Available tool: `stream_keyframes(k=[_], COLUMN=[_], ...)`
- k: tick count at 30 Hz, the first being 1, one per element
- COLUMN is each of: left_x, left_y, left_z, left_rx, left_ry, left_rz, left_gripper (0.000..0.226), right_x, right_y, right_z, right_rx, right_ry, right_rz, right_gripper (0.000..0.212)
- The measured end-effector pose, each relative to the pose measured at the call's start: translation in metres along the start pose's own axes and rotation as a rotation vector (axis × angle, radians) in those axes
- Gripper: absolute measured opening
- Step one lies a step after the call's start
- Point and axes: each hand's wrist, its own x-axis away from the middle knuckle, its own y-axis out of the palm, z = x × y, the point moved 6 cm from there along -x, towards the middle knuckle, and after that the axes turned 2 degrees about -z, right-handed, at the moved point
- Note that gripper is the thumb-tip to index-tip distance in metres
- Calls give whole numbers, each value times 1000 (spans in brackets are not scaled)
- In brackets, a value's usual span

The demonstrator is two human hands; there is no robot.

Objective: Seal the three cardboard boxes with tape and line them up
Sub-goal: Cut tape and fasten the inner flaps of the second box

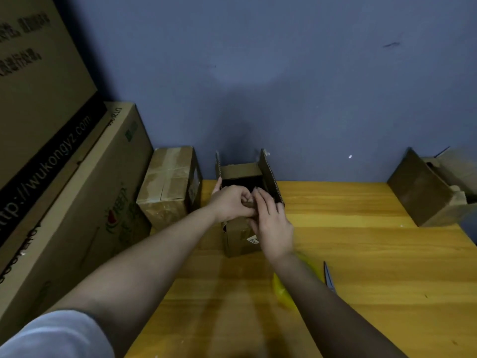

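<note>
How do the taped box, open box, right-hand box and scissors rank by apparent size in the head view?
1. Right-hand box and taped box: alike, unranked.
2. Open box, partly behind hands.
3. Scissors.

Blue wall (284, 73), wooden table (374, 254) (yellowish)

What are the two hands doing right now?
Left hand: fingers curled on the near flap of the open box.
Right hand: fingers straight, pressing on the same flap; holding nothing.
</note>
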Motion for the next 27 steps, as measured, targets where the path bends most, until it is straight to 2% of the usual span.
stream_keyframes(k=[5, 9, 18, 22, 25, 27], left_x=[-1, -1, -5, -4, -3, -3], left_y=[2, 2, 6, 5, 4, 5], left_z=[-2, -2, -6, -8, -9, -10], left_rx=[-39, -53, -59, -38, -36, 1], left_ry=[-11, 3, 13, 11, 17, 16], left_rz=[53, 45, 34, 36, 54, 57], left_gripper=[10, 3, 18, 21, 30, 50], right_x=[-3, -2, -2, -7, -15, -19], right_y=[0, -3, -3, -8, -7, -7], right_z=[1, 3, 7, 18, 23, 27], right_rx=[-24, -30, -36, -48, 12, -12], right_ry=[3, 12, 9, 89, 69, 64], right_rz=[-42, -44, -70, -84, -211, -270], right_gripper=[83, 92, 95, 96, 77, 57])
